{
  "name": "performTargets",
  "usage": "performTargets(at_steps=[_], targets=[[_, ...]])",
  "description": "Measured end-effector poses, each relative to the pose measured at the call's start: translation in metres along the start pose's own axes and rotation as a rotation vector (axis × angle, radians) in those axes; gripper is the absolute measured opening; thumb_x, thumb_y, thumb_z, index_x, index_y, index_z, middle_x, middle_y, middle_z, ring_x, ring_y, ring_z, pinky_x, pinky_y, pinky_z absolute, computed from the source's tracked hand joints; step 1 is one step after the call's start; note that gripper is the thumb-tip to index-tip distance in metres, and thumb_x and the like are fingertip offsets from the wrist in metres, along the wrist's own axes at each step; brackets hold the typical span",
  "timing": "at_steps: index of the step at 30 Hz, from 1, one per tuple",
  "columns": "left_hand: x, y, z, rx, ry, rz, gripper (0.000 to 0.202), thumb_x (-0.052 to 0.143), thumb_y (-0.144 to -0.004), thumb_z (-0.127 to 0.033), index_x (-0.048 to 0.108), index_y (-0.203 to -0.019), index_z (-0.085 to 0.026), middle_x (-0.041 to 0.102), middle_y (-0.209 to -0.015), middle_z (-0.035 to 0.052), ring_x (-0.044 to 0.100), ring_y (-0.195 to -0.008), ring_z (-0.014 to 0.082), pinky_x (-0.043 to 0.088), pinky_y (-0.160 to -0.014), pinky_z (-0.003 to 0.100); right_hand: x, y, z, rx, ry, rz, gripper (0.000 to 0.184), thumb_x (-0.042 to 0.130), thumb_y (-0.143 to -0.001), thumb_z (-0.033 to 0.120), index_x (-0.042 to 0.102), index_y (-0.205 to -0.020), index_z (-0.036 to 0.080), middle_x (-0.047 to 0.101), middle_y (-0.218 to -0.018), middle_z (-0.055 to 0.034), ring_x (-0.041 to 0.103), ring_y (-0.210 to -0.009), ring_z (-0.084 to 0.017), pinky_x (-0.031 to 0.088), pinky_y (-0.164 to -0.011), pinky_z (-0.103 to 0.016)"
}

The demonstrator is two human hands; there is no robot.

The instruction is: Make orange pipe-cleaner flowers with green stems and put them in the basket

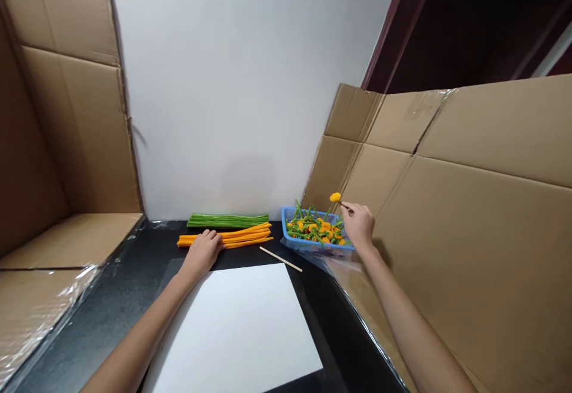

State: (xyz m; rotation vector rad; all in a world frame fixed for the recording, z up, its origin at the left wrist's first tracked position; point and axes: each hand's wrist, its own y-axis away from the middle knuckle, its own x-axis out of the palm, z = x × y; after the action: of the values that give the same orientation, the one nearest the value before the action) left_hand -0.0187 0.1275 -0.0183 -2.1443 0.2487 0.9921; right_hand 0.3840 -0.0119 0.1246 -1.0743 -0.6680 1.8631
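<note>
My right hand (360, 224) is raised over the right side of a blue plastic basket (322, 244), its fingers pinched on the stem of a yellow pipe-cleaner flower (335, 197). Several similar flowers (313, 227) with orange-yellow heads and green stems lie jumbled in the basket. My left hand (205, 249) is on a bundle of orange pipe cleaners (245, 236), with its fingers curled over them. Just behind that bundle lies a bundle of green pipe cleaners (227, 221). A thin wooden stick (280, 259) rests at an angle between the orange bundle and the basket.
A white board (241, 327) lies on the black table (125, 298) in front of me. Cardboard panels stand on the left (80, 125) and right (482, 250). A pale wall (232, 83) rises behind the table.
</note>
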Motion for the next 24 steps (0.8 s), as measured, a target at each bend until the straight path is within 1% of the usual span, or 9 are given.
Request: performTargets(at_steps=[2, 4, 5, 7, 10, 12, 15, 19, 24], targets=[[0.001, 0.001, -0.001, -0.004, 0.079, -0.031, 0.02, 0.052, -0.091, -0.028, 0.057, -0.072, -0.022, 0.058, -0.079, 0.0069, 0.049, -0.083, 0.0264, 0.036, -0.076, 0.036, 0.004, -0.008, -0.006, -0.046, 0.056, 0.067, 0.025, 0.062, -0.081, 0.03, 0.076, -0.093, 0.014, 0.075, -0.096, -0.0184, 0.062, -0.096, -0.032, 0.044, -0.095, -0.052], [0.001, 0.002, -0.002, -0.001, 0.125, -0.039, 0.018, 0.052, -0.091, -0.026, 0.058, -0.074, -0.023, 0.058, -0.078, 0.0061, 0.049, -0.081, 0.0259, 0.036, -0.074, 0.035, 0.021, 0.004, 0.006, -0.121, 0.077, 0.14, 0.028, 0.06, -0.084, 0.028, 0.075, -0.102, 0.011, 0.073, -0.106, -0.0207, 0.061, -0.102, -0.033, 0.043, -0.097, -0.053], [0.0, 0.003, -0.003, 0.006, 0.129, -0.03, 0.017, 0.053, -0.09, -0.025, 0.058, -0.075, -0.022, 0.058, -0.078, 0.0057, 0.05, -0.081, 0.0254, 0.036, -0.073, 0.034, 0.034, 0.016, 0.017, -0.166, 0.073, 0.183, 0.028, 0.058, -0.086, 0.026, 0.074, -0.104, 0.011, 0.072, -0.109, -0.0207, 0.061, -0.104, -0.033, 0.043, -0.097, -0.051], [-0.002, 0.006, -0.005, 0.019, 0.119, -0.005, 0.014, 0.054, -0.09, -0.023, 0.06, -0.077, -0.022, 0.06, -0.08, 0.0052, 0.051, -0.081, 0.0247, 0.037, -0.072, 0.034, 0.063, 0.049, 0.046, -0.279, 0.039, 0.305, 0.025, 0.054, -0.092, 0.023, 0.074, -0.105, 0.017, 0.073, -0.109, -0.0149, 0.061, -0.105, -0.028, 0.045, -0.098, -0.044], [-0.006, 0.009, -0.008, 0.024, 0.082, 0.027, 0.008, 0.058, -0.088, -0.022, 0.061, -0.08, -0.021, 0.063, -0.083, 0.0053, 0.053, -0.083, 0.0244, 0.039, -0.074, 0.034, 0.106, 0.1, 0.089, -0.428, -0.021, 0.501, 0.014, 0.064, -0.089, 0.021, 0.076, -0.097, 0.023, 0.076, -0.098, -0.0048, 0.064, -0.097, -0.02, 0.048, -0.09, -0.033], [-0.008, 0.01, -0.01, 0.031, 0.059, 0.047, 0.008, 0.055, -0.088, -0.018, 0.061, -0.083, -0.02, 0.065, -0.087, 0.0056, 0.055, -0.085, 0.0239, 0.041, -0.078, 0.035, 0.131, 0.124, 0.11, -0.51, 0.052, 0.654, 0.017, 0.066, -0.089, 0.026, 0.074, -0.104, 0.023, 0.075, -0.101, -0.005, 0.063, -0.1, -0.023, 0.047, -0.09, -0.036], [-0.011, 0.01, -0.011, 0.051, 0.033, 0.084, 0.015, 0.05, -0.091, -0.014, 0.061, -0.083, -0.02, 0.066, -0.087, 0.0055, 0.057, -0.086, 0.0225, 0.043, -0.082, 0.036, 0.159, 0.141, 0.125, -0.52, 0.079, 0.708, 0.017, 0.067, -0.089, 0.027, 0.075, -0.102, 0.02, 0.075, -0.098, -0.0075, 0.063, -0.097, -0.025, 0.047, -0.086, -0.037], [-0.012, 0.008, -0.009, 0.035, 0.011, 0.099, 0.013, 0.05, -0.093, -0.016, 0.061, -0.088, -0.019, 0.066, -0.09, 0.0062, 0.057, -0.087, 0.0225, 0.044, -0.076, 0.033, 0.176, 0.139, 0.129, -0.525, 0.073, 0.714, 0.016, 0.06, -0.092, 0.018, 0.076, -0.088, 0.02, 0.073, -0.09, -0.0073, 0.061, -0.093, -0.024, 0.045, -0.083, -0.036], [-0.011, 0.006, -0.007, -0.032, -0.024, 0.083, 0.003, 0.061, -0.089, -0.021, 0.062, -0.09, -0.018, 0.068, -0.094, 0.0066, 0.056, -0.09, 0.024, 0.043, -0.079, 0.034, 0.174, 0.125, 0.129, -0.547, 0.054, 0.725, 0.022, 0.054, -0.093, 0.012, 0.075, -0.087, 0.018, 0.073, -0.092, -0.0089, 0.058, -0.096, -0.024, 0.042, -0.085, -0.036]])
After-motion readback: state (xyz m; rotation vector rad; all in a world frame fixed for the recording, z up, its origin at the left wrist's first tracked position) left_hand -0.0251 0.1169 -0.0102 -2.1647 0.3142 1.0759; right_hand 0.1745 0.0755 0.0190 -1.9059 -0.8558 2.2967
